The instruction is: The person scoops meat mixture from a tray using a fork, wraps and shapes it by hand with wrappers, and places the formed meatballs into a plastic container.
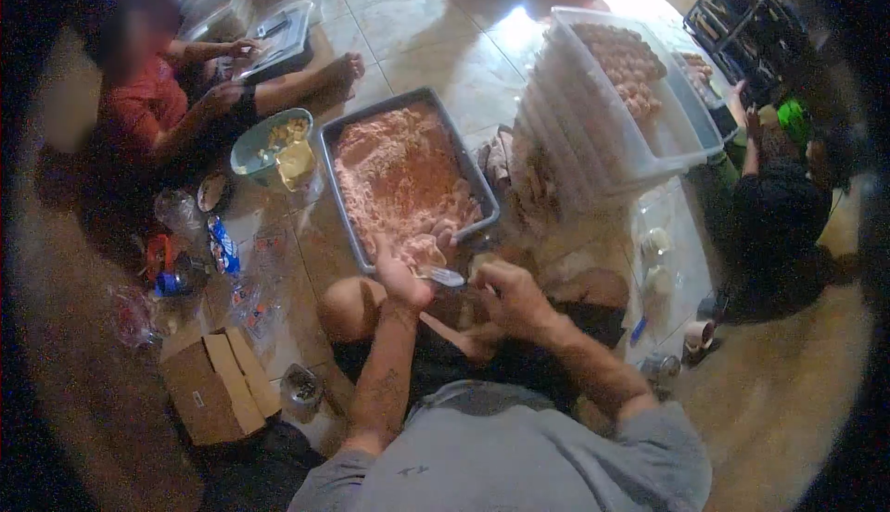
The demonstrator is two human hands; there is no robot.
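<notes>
My left hand [405,278] is palm up at the near edge of a grey tray [338,220]. Its fingers curl around a pale, thin wrapper [425,254] with some pink filling. A pink, minced mixture [399,164] fills the tray, heaped toward the far side. Between my hands sits a clear, whitish plastic piece [445,277], spoon-like, against the left palm. My right hand [508,294] is closed, just right of that piece. What its fingers pinch, if anything, is hidden.
Stacked clear tubs [593,132] hold rows of round pieces at right. A green bowl [248,155] with yellowish pieces stands left of the tray. A cardboard box [218,382] lies near left. One person [153,95] sits at left, another [779,197] at right.
</notes>
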